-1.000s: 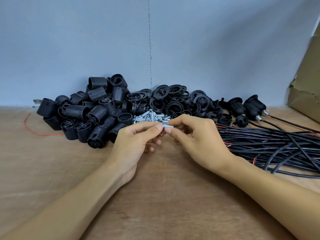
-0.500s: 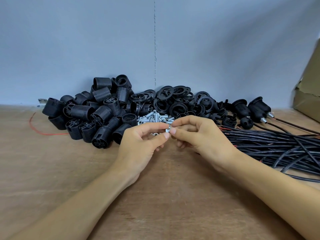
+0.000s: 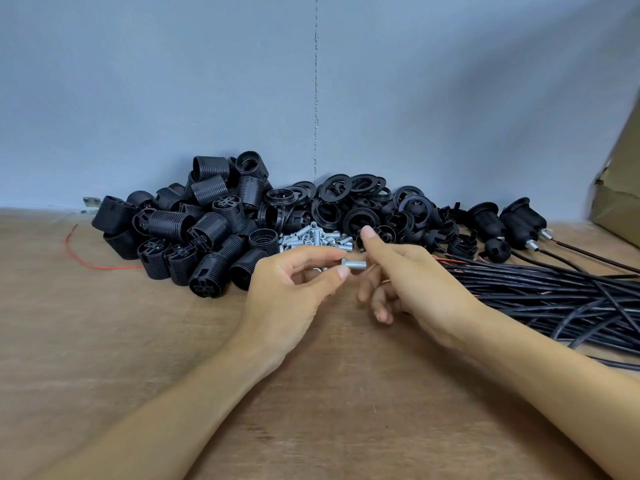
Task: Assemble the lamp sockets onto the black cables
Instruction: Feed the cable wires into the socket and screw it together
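Head view: your left hand pinches a threaded metal tube by one end, leaving the other free, likely for your right hand, which hangs loosely open and empty just beside it. Sockets lie beyond your left hand; black cables right of your right.

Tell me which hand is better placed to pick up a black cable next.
Right. The right hand looks free and beside the black cables; the left hand pinches a threaded metal tube.
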Tool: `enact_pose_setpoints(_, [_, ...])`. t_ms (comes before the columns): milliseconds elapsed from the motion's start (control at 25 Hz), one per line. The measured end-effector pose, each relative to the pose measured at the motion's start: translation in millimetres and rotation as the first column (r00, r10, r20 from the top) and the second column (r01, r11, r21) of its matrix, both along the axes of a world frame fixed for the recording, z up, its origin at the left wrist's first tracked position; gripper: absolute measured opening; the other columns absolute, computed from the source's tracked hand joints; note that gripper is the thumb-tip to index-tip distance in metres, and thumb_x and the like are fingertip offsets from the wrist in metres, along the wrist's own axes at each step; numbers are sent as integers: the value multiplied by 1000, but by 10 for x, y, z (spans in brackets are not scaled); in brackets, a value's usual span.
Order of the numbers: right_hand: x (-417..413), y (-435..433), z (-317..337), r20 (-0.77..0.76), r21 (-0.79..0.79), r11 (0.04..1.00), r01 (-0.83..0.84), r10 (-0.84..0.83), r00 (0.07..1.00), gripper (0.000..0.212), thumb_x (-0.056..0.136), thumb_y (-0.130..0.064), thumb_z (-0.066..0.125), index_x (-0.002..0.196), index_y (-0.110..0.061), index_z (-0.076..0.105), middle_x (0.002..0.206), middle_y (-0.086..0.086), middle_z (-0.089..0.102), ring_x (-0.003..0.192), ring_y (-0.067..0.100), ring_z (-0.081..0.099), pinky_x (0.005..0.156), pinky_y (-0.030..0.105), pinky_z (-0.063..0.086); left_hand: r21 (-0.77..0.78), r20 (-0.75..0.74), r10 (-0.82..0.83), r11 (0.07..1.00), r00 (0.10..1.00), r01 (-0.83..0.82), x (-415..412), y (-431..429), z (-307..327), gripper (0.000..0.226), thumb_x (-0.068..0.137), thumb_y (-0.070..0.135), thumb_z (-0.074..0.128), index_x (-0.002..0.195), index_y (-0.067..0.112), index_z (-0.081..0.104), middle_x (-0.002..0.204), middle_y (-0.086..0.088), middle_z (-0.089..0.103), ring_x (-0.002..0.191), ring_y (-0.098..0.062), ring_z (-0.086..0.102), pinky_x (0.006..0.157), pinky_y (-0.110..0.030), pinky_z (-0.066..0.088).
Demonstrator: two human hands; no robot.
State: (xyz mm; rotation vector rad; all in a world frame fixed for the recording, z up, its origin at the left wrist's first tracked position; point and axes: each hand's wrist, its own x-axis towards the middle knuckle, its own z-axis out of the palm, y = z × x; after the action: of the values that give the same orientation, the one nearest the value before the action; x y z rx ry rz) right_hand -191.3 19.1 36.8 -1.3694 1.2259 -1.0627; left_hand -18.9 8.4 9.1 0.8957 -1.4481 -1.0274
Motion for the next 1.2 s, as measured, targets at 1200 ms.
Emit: enact_pose_setpoints(1200, [-24,-80,-134,-74,-83,992,92,-98,992,32,101,-29,59,75,-11,58,54,-6,57,47,12,50,43,22,41,50,-51,-61,997,997,63,-68,100,31,31,104,14,50,121,34,66,80,-3,76,39,-15,47,45,-20,42])
